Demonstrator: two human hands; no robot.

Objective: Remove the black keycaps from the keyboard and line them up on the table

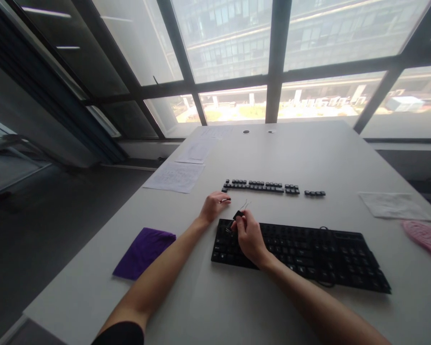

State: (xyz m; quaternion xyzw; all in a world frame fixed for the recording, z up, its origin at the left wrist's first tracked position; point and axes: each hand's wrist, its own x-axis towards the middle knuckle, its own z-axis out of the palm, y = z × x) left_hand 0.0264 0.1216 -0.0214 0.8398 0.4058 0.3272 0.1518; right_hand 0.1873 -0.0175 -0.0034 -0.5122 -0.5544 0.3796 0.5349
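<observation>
A black keyboard (309, 254) lies on the white table (237, 306) in front of me. My right hand (249, 235) hovers over its upper left corner, fingers pinched on a wire keycap puller (240, 213) with a black handle. My left hand (213, 205) rests on the table just beyond that corner, fingers closed on a small dark keycap (225, 200). Farther back, rows of removed black keycaps (260, 187) are laid out in a line, with a short separate group (314, 193) to their right.
A purple cloth (143, 251) lies at the front left. Printed sheets (175, 177) sit at the back left. A white tissue (393, 205) and a pink brush-like item (426, 235) are at the right. Large windows rise behind the table.
</observation>
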